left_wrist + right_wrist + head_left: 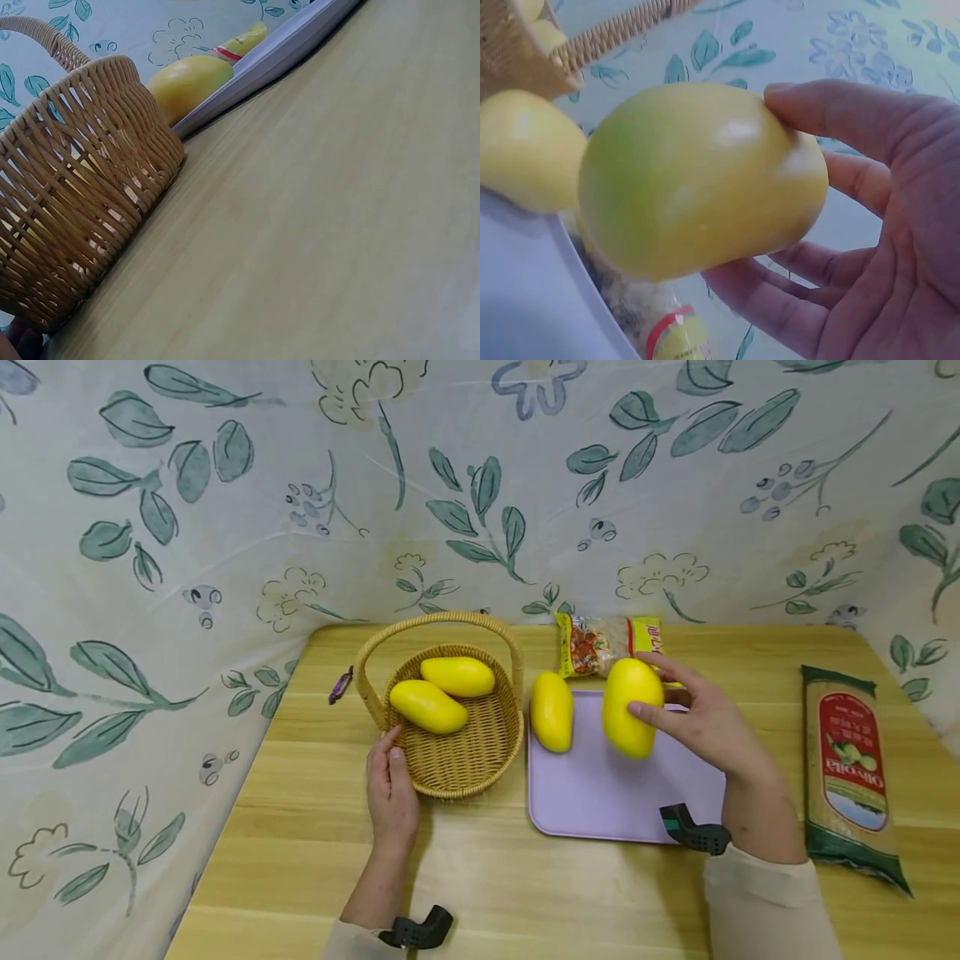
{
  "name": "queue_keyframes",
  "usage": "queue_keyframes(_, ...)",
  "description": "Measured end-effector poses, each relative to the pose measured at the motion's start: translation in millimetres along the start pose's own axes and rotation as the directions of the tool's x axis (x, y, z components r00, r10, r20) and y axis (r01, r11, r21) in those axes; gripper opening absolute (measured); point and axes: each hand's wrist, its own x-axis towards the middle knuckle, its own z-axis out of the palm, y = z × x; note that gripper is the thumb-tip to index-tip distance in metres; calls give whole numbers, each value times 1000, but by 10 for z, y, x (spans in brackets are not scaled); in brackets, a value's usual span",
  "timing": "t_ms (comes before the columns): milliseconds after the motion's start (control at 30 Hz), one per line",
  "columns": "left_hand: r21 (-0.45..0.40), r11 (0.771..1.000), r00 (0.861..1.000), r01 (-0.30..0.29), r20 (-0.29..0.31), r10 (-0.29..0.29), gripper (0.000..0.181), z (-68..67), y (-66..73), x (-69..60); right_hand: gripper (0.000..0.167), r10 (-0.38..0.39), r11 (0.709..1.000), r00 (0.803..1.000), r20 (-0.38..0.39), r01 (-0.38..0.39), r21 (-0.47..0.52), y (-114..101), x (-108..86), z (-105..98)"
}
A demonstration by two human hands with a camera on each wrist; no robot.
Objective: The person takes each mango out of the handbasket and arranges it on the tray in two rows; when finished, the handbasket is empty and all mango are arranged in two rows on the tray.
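Thumb and spread fingers of the right hand (708, 727) grasp a smooth, oval yellow mango (628, 702), held in the air to the right of a round tan basket of woven wicker (468, 764) and above a lilac rectangular tray (600, 818). The left hand (393, 793) lies against the basket's near left wall, fingers reaching along it, not clenched; how hard it presses, I cannot tell, but a light touch there should stop the basket skidding. From where I stand, that division of work looks sound. The fruit's skin shines and may be slick, so a thumb set opposite the fingers across its middle, firm without squeezing, is the hold to want. Another, slimmer yellow mango (551, 714) lies on the tray's edge nearest the basket; passing over it would be safer than sweeping by. Were the held one brought across, the basket's tall arched handle (442, 619) would be the thing not to knock. Two yellow mangoes (429, 707) lie inside at the basket's left and far side, leaving bare weave near and right, where a gentle lowering would beat a drop.
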Motion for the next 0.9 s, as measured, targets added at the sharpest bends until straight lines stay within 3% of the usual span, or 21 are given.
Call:
queue_keyframes(400,-12,1000,1000,-13,3,13,39,-8,-15,9,81,68,997,992,-110,-64,37,278,104,-56)
queue_keyframes(700,-17,1000,1000,-11,8,11,40,-8,-12,10,77,150,989,982,-117,-147,34,441,190,-23)
queue_keyframes(900,-15,1000,1000,-12,11,12,40,-11,-9,12,83,203,979,974,-103,-201,21,558,241,-10)
